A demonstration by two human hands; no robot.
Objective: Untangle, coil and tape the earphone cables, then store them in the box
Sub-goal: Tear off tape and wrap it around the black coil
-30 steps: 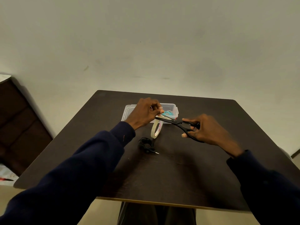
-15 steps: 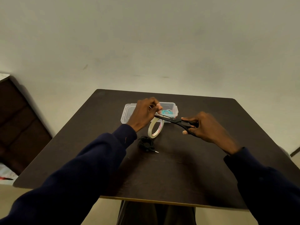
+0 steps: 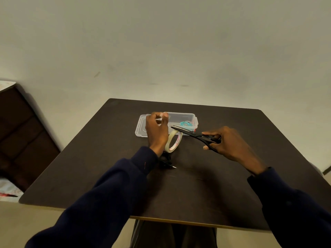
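Pale, bare wall (image 3: 179, 51) is seen behind a dark brown table (image 3: 197, 185), and a dark wooden cabinet (image 3: 21, 136) is seen off the table's nine o'clock side. At twelve o'clock on the tabletop a clear plastic box (image 3: 180, 114) is set, with its lid (image 3: 141, 127) lying flat against its nine o'clock side; a coiled teal earphone cable (image 3: 186, 124) is stored inside the box, toward its three o'clock end. Just at six o'clock of the box a roll of pale tape (image 3: 176, 140) is stood on edge, slightly tilted. A coiled black earphone cable (image 3: 165, 159) is laid on the table at six o'clock of the roll, partly hidden by the left wrist, and its jack plug (image 3: 173, 167) is pointed toward four o'clock. The left hand (image 3: 155, 133) is raised over the lid and the near corner of the box, and a short strip of tape (image 3: 164, 114), blurred, is pinched between its thumb and fingertips. Black scissors (image 3: 193, 134) are gripped by the right hand (image 3: 231, 144) at three o'clock of the roll, with the fingers curled through and around the handles; the blades are brought together, are passed just above the roll and are aimed toward ten o'clock, with the tip held apart from the left hand. Both arms are covered by dark navy sleeves (image 3: 107, 194).
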